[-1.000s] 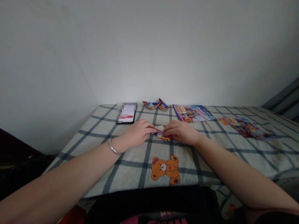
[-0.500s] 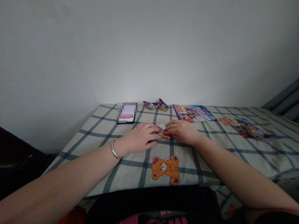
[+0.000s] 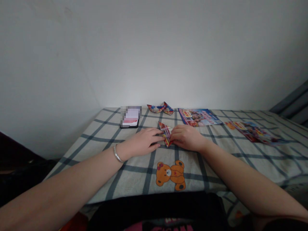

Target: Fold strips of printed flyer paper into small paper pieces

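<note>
A small folded piece of printed paper (image 3: 166, 134), red, white and yellow, lies on the checked cloth between my hands. My right hand (image 3: 187, 137) grips its right edge with bent fingers. On the other side, my left hand (image 3: 145, 141) has its fingers stretched out and apart, the fingertips at the paper's left edge; whether they touch it I cannot tell. Further back, against the wall, sit folded paper pieces (image 3: 157, 108) in similar printed colours.
A phone (image 3: 131, 117) with a blurred screen lies at the back left. To the right are one colourful printed sheet (image 3: 199, 116) and another printed sheet (image 3: 257, 132). The checked tablecloth (image 3: 134, 179) bears a bear print near its front edge, and a wall (image 3: 154, 57) rises behind.
The folded paper has turned and now stands more lengthwise, with a pointed end away from me. My left fingers have drawn slightly off it, while my right hand stays at its right side.
</note>
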### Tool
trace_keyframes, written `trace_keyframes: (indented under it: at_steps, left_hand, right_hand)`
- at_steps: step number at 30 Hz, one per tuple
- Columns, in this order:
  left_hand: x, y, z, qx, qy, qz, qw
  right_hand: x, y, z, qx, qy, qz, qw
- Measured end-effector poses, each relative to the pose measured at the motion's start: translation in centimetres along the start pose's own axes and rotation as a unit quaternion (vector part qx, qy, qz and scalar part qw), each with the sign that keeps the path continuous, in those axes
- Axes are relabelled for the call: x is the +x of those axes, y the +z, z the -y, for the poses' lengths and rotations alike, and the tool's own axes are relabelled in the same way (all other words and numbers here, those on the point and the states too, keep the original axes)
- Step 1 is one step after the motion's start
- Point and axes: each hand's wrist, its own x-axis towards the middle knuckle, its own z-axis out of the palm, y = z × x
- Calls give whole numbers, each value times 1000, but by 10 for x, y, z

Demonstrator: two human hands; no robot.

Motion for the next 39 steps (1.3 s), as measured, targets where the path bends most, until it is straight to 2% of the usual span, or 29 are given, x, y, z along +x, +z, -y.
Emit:
trace_keyframes:
  at_steps: [6,11,20,24,30,39]
  left_hand:
    - [1,-9,-1,-91,83,9,992]
    - [2,-10,-1,-102,78,23,991]
    - [2,-11,-5,-111,63,38,991]
    - [2,-11,-5,-116,64,30,991]
    - [2,-15,-9,-107,37,51,992]
    - [-1,-12,-12,-80,46,57,994]
  right_hand:
    - [1,0,1,-23,5,7,1000]
    - [1,0,3,-1,13,-12,1000]
    - [4,10,6,44,74,-41,995]
    - [5,14,3,62,67,-44,995]
    - [8,18,1,104,62,-33,992]
    - [11,15,10,67,62,-16,996]
